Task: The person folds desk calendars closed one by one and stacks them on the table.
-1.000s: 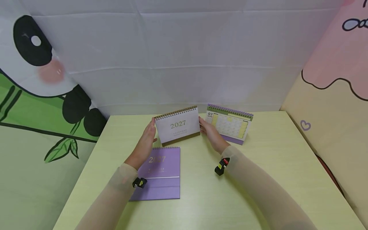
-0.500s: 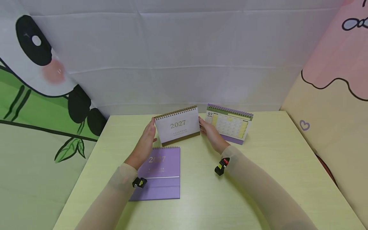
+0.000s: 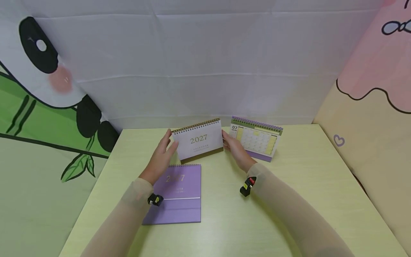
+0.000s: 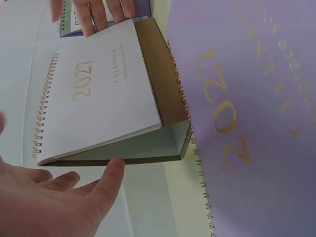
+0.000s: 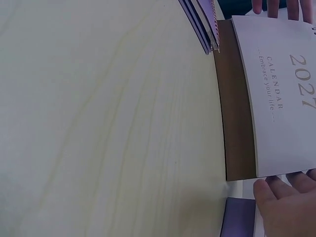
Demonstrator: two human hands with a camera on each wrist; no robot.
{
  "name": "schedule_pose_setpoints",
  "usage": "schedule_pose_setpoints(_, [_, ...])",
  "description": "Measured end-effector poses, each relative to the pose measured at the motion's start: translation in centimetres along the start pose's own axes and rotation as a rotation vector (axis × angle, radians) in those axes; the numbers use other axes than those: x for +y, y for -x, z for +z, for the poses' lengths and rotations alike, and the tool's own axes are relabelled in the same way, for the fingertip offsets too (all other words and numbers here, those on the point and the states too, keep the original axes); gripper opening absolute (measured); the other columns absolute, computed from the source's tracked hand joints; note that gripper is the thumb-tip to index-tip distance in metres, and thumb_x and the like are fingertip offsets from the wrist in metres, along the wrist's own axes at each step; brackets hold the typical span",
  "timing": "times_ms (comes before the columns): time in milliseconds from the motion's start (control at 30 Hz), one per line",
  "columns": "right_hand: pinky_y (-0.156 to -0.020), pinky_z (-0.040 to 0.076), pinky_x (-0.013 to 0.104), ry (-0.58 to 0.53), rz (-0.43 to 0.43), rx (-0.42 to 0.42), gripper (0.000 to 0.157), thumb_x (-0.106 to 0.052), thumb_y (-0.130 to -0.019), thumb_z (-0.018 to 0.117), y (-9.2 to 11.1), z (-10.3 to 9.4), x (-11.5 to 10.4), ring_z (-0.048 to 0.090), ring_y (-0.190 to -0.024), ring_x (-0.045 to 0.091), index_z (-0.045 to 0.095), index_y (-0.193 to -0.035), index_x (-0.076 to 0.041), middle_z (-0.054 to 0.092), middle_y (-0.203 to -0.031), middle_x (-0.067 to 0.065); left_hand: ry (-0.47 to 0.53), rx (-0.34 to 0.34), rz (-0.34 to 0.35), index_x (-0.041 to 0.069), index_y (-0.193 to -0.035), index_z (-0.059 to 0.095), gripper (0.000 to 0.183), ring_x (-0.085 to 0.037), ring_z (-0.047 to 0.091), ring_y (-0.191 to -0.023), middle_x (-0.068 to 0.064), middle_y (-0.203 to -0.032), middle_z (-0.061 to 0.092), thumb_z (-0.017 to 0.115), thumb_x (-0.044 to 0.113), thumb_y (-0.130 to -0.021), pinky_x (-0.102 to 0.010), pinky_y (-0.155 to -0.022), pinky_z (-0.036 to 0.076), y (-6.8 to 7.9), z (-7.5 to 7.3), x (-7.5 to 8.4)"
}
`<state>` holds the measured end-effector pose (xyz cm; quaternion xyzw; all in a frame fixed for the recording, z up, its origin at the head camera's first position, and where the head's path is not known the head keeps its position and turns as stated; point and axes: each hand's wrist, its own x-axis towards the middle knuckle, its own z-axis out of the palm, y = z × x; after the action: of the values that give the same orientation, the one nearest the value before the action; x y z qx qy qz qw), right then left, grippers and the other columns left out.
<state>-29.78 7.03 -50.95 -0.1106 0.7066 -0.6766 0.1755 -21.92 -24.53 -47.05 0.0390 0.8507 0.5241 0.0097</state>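
Observation:
A white 2027 desk calendar [image 3: 199, 139] with a brown base stands like a tent at the back of the table. At its left end is my left hand [image 3: 159, 157], thumb and fingers spread; in the left wrist view a fingertip [image 4: 116, 165] lies by the open triangular side. My right hand [image 3: 236, 150] rests along the calendar's right end with fairly straight fingers, their tips partly hidden. Beside that hand stands a second desk calendar [image 3: 255, 139], purple and green, showing a month page. A purple 2027 calendar [image 3: 183, 192] lies flat below my left hand.
The pale wooden table [image 3: 257, 228] meets a white cloth backdrop [image 3: 205, 71] close behind the standing calendars. Printed panels flank it left and right. Small black wrist cameras [image 3: 248, 186] sit on both sleeves.
My left hand's thumb has spread away from its fingers, and the hand has shifted slightly left at the white calendar's end. The right hand and the other calendars look the same.

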Motion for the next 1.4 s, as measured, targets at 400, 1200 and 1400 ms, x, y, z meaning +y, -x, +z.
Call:
schedule_pose_setpoints(400, [-0.154,0.020,0.056,0.008,-0.019,-0.016,0.075,-0.056,-0.129,0.027,0.1,-0.2,0.6,0.019,-0.188,0.035,0.015,-0.191,-0.017,0.015,-0.202,0.005,-0.088,0.064,-0.003,0.008,-0.185,0.031,0.076,-0.048,0.041,-0.178,-0.021,-0.190,0.043,0.068,0.026,-0.122,-0.064,-0.141,0.047,-2.3,0.2,-1.5])
schedule_pose_setpoints(1200, [-0.153,0.023,0.056,0.054,-0.046,0.016,0.067,-0.046,-0.129,0.036,0.2,-0.4,1.2,0.020,-0.188,0.031,0.025,-0.190,-0.019,0.020,-0.201,0.002,-0.095,0.165,0.079,0.011,-0.152,0.065,0.041,-0.038,0.072,-0.152,-0.017,-0.156,0.075,0.078,0.027,-0.117,-0.054,-0.126,0.063,-4.2,0.5,-3.7])
schedule_pose_setpoints(1400, [-0.154,0.021,0.054,0.059,-0.053,0.010,0.071,-0.047,-0.129,0.040,0.3,-0.5,1.5,0.018,-0.189,0.029,0.019,-0.191,-0.021,0.016,-0.201,-0.002,-0.146,0.180,0.058,0.004,-0.155,0.062,0.038,-0.048,0.067,-0.157,-0.024,-0.159,0.073,0.071,0.015,-0.120,-0.065,-0.127,0.060,-2.9,0.9,-1.1])
